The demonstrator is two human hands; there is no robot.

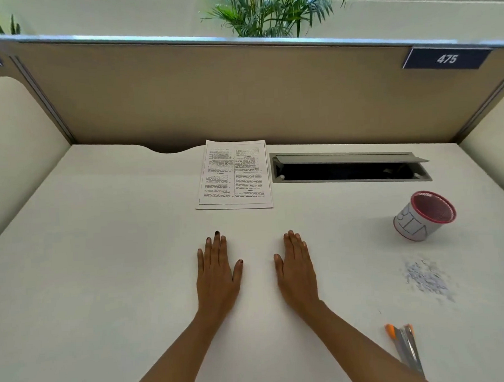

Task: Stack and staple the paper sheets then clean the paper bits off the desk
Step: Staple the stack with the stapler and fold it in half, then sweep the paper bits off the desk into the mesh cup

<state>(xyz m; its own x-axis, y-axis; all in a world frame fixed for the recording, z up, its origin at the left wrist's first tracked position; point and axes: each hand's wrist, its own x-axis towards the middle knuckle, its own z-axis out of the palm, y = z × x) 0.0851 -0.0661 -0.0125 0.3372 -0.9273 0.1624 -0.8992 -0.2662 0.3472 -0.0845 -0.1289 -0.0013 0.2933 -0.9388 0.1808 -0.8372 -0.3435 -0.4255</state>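
left hand (217,268), right hand (296,266): flat, empty | paper sheets (234,174): printed, stacked | paper bits (427,279): scattered

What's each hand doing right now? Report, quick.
Left hand: open, flat on the desk, holding nothing.
Right hand: open, flat on the desk, holding nothing.

i see a white desk (102,257): printed sheets (234,174) far centre, mesh bin (425,215) right, paper bits (427,279) nearer, stapler (406,346) near right, my palms flat.
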